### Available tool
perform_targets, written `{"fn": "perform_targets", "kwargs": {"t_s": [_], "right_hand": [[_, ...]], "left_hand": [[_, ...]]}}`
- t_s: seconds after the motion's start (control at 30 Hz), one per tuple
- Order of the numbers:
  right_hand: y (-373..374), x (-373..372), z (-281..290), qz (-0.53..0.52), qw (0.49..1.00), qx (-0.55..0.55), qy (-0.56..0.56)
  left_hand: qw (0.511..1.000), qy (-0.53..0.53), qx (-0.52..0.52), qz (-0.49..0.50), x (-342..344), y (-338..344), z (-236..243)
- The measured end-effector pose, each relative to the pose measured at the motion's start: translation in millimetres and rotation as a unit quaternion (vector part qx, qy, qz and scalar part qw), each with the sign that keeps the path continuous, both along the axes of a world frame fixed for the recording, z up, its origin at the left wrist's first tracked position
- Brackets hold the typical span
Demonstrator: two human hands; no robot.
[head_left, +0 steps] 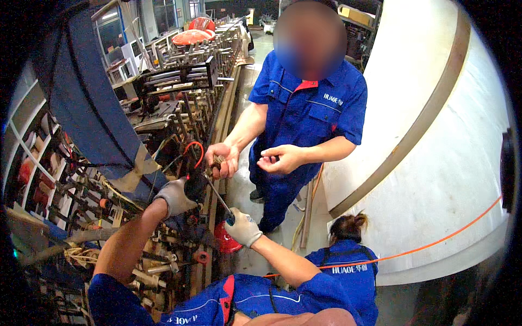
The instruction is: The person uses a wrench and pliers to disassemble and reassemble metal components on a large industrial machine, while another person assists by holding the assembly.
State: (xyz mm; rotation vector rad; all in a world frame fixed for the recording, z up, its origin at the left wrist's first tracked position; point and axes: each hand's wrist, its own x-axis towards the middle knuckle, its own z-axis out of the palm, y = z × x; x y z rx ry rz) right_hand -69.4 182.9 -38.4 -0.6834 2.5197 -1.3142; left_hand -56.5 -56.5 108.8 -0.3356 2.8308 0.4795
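My left hand [178, 196], in a pale work glove, is closed around a dark part [194, 188] on the machine's edge; its exact kind is unclear. A red cable [196, 145] curves up from that part. In my right hand [243, 228], also gloved, I grip a screwdriver [219, 197] by its dark handle. Its long metal shaft slants up and left, with the tip close to the dark part; I cannot tell whether they touch. Just beyond, a co-worker's palm [224, 158] holds small brownish pieces, and that person's other hand [283, 159] is half curled.
The co-worker [304, 108] in blue stands facing me. Another person [348, 261] is low at the right. A long machine [179, 98] with many rods runs along the left. A large pale curved surface [435, 163] fills the right, crossed by an orange cord [435, 240]. A red round object [227, 239] lies below.
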Motion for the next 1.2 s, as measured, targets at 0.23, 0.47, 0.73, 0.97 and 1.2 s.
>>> {"fn": "perform_targets", "kwargs": {"t_s": [0.23, 0.47, 0.73, 0.97, 1.2], "right_hand": [[-2, -10, 0, 0.025, 1.0, -0.004, 0.009], [1, -20, 6, 0.013, 0.999, -0.029, 0.027], [15, -55, 9, 0.047, 0.993, -0.038, 0.102], [5, -22, -20, 0.033, 0.994, -0.038, 0.099], [8, -1, -21, -0.001, 0.988, -0.019, 0.153]], "left_hand": [[0.999, 0.025, 0.039, -0.022, -4, -9, -10], [0.998, 0.063, 0.016, 0.001, -2, -5, -13], [0.996, 0.086, 0.025, 0.019, -16, 23, 13], [0.996, 0.008, -0.086, 0.038, 1, 22, 0], [0.968, 0.03, -0.231, 0.088, 14, 59, -16]]}}
